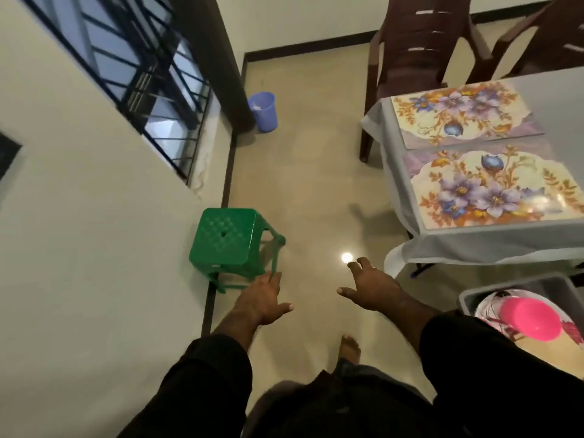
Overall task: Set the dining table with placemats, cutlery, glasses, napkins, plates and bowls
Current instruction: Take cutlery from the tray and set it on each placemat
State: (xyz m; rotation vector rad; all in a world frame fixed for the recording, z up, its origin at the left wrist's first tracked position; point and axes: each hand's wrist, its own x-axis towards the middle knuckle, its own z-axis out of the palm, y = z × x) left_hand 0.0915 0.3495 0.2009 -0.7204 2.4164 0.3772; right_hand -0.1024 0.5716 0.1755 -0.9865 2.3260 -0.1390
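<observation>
Two floral placemats lie side by side on the grey-clothed dining table (474, 245) at the right: the far placemat (461, 116) and the near placemat (496, 191). Below the table's corner, a grey tub (467, 298) holds a pink bowl (531, 320) on a flowered plate (488, 311). My left hand (265, 300) is stretched out over the floor with straight fingers, holding nothing, just by the green stool. My right hand (373, 289) is spread open over the floor, left of the table corner, also empty.
A green plastic stool (227, 240) stands against the left wall. A blue bucket (264, 110) sits by a dark post further back. Brown plastic chairs (410, 52) stand behind the table. My bare foot (349, 347) is on the tiled floor.
</observation>
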